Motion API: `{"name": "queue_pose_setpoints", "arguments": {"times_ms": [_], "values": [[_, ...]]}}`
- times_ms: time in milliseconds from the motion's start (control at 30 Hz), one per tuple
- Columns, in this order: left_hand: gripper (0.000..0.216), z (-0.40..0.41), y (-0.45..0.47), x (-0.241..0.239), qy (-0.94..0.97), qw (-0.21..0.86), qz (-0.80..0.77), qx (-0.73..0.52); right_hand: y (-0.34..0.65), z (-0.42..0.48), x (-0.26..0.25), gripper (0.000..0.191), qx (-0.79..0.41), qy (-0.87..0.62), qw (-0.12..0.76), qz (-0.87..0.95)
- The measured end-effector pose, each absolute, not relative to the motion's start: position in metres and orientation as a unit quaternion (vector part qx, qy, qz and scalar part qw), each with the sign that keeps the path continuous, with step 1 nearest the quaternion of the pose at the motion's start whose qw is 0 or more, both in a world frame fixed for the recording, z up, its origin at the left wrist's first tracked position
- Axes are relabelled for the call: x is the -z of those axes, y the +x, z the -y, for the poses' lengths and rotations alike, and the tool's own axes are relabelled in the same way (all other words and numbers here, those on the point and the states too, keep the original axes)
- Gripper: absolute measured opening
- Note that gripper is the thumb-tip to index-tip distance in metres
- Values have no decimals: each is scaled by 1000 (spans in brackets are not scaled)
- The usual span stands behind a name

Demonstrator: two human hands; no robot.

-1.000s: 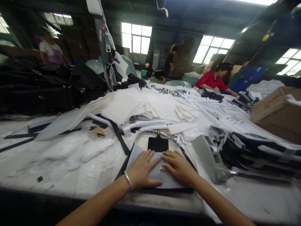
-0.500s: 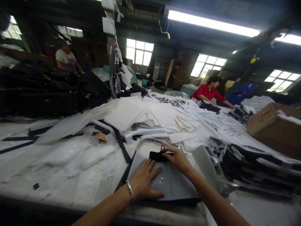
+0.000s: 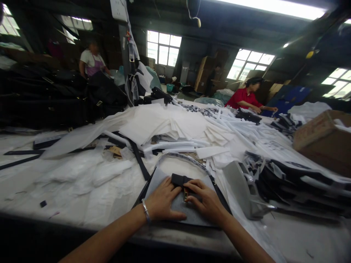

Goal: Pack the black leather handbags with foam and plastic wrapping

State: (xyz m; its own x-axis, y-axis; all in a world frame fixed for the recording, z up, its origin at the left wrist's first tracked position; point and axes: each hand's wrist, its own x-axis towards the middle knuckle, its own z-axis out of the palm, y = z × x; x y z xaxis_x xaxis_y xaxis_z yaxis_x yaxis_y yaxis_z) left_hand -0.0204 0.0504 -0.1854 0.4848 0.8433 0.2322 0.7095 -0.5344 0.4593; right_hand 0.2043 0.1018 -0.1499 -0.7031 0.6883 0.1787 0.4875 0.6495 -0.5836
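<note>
Grey bag panel [image 3: 189, 214] lies flat at front edge of desk [image 3: 301, 233], under both hands. Black flap [image 3: 177, 179] is folded down onto it, w/ gold clasp [image 3: 185, 194] at its tip. Left hand [image 3: 163, 200]: fingers [image 3: 170, 184] stretched flat, pressing panel, tips touching flap, gripping nothing. Right hand [image 3: 206, 201]: fingers [image 3: 192, 185] curled, pinching flap tip, thumb just beside clasp.

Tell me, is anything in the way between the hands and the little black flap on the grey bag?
Nothing visible is. The left hand and right hand both touch the black flap, folded down onto the grey bag, with a small metal clasp between the two hands. White paper scraps lie farther back.
</note>
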Motion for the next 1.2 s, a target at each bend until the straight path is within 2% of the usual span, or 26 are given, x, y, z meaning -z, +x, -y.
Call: {"name": "queue_pose_setpoints", "arguments": {"times_ms": [100,267,333,400,500,700,867,967,1200], "values": [[92,-51,-21,182,854,151,-442,-230,207,-100,155,44,-249,-323,192,893],[84,-45,-17,177,852,107,-450,-246,214,-103,163,44,-253,-302,193,899],[74,-40,-16,177,839,62,-476,-254,216,-105,163,45,-245,-297,187,904],[56,-34,-14,177,839,22,-477,-262,216,-105,162,45,-226,-291,173,913],[29,-29,-11,175,882,11,-399,-251,216,-105,161,44,-189,-284,144,929],[35,-31,-7,170,908,81,-339,-231,218,-107,162,44,-191,-279,119,933],[30,-30,-7,174,902,106,-355,-221,223,-108,169,39,-242,-285,150,915],[36,-28,-7,173,898,129,-366,-208,223,-108,175,32,-249,-302,160,906],[40,-30,-6,161,886,179,-381,-191,206,-104,171,20,-139,-330,111,927]]}}
